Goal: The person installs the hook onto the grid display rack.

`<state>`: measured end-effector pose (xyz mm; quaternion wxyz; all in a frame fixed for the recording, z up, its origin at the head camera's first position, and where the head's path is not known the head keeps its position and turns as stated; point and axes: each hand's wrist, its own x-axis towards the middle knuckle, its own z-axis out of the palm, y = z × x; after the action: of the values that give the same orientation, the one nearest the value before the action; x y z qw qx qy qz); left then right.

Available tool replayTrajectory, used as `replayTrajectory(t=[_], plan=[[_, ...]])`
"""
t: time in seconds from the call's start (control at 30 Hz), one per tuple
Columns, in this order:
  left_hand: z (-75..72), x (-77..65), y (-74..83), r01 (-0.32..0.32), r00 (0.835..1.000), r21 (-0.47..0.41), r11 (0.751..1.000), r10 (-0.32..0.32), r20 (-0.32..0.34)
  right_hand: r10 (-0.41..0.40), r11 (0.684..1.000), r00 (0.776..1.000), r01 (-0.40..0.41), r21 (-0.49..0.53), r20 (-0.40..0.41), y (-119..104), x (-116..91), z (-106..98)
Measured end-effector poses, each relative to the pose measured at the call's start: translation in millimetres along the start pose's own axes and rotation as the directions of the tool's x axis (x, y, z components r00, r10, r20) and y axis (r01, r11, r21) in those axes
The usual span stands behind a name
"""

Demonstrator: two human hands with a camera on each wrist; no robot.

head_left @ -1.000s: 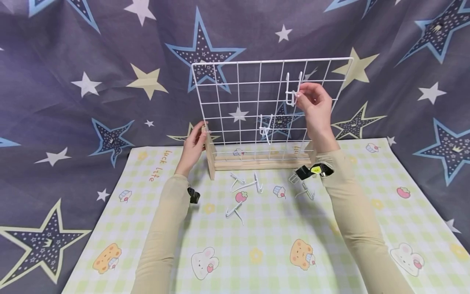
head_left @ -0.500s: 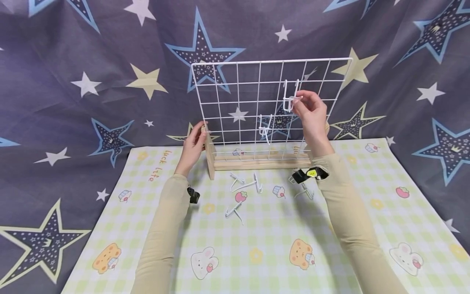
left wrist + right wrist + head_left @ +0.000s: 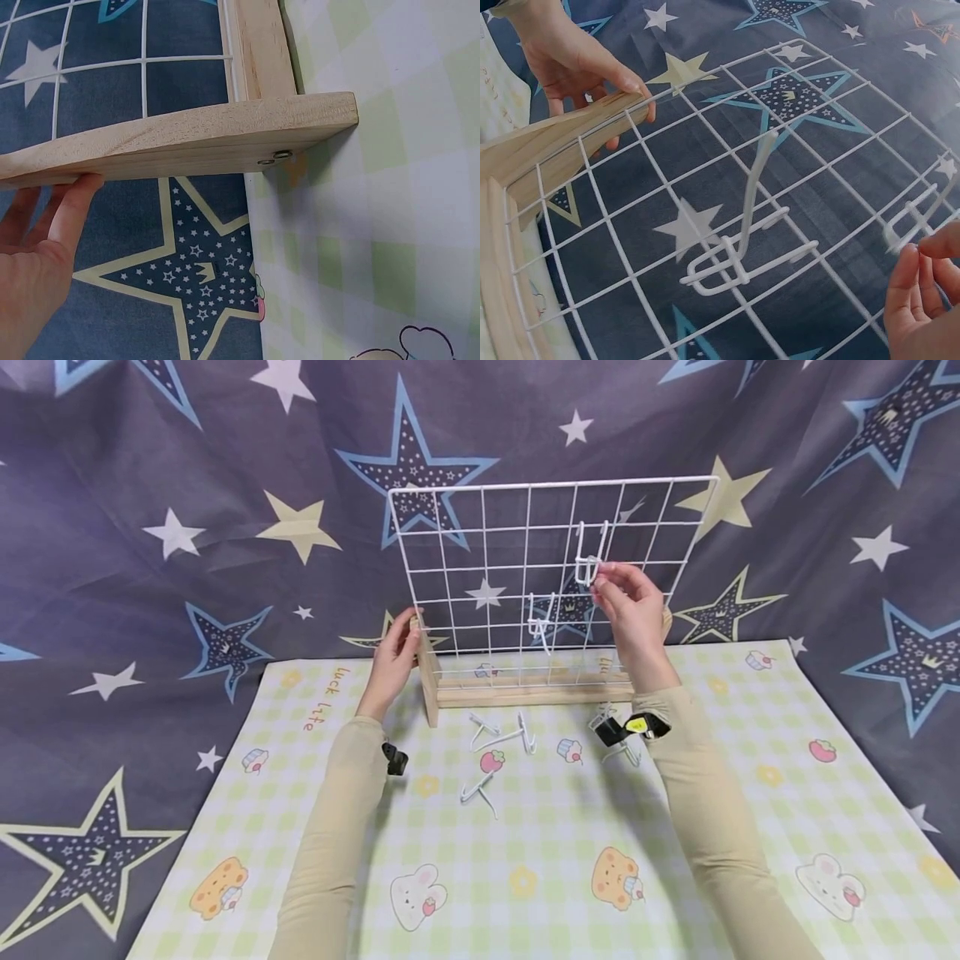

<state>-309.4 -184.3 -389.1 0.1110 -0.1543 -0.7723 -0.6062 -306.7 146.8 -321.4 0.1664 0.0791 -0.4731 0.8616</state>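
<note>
A white wire grid panel [image 3: 555,485] stands upright in a wooden base [image 3: 534,695]. My left hand [image 3: 392,662] grips the base's left wooden side post [image 3: 187,135]; in the right wrist view its thumb lies over the top end and fingers show behind. My right hand [image 3: 632,614] pinches the prong of a white wire hook [image 3: 901,234] between thumb and fingertips. That hook lies against the upper right part of the grid, its two arms pointing up. Lower and left of it, a second wire hook [image 3: 742,262] hangs on the grid with its prong sticking out.
Several loose white hooks [image 3: 517,737] lie on the checked tablecloth [image 3: 525,827] before the base. One more hook [image 3: 626,753] is partly behind the right wrist's black strap [image 3: 611,730]. A dark star-patterned cloth [image 3: 225,460] hangs close behind the panel.
My right hand has moved down and slightly left with its hook, which now sits lower against the grid. The left hand keeps its place on the side post.
</note>
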Motion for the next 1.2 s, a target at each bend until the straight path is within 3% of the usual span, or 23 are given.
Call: replayTrajectory(t=[0.3,0.43,0.67,1.0,1.2], plan=[[-2.6,1.8,1.6,-0.020,1.000,-0.003,1.000,0.020,0.002,0.086,0.995,0.996,-0.086,0.053,0.002,5,-8,-6],[-3.2,2.2,0.6,-0.016,1.000,-0.001,1.000,0.016,0.001,0.117,0.993,0.993,-0.117,0.003,0.019,10,-13,-9],[-2.5,14.2,-34.6,-0.028,0.999,-0.017,0.999,0.028,-0.027,0.179,0.980,0.984,-0.176,-0.096,0.021,26,-22,-26],[-1.8,12.7,-37.7,-0.026,0.999,-0.008,1.000,0.026,-0.031,0.261,0.954,0.962,-0.244,-0.174,0.083,48,-34,-48],[-0.9,10.9,-31.4,-0.006,1.000,-0.035,0.999,0.006,-0.022,0.303,0.917,0.948,-0.262,-0.299,0.099,62,-43,-55]])
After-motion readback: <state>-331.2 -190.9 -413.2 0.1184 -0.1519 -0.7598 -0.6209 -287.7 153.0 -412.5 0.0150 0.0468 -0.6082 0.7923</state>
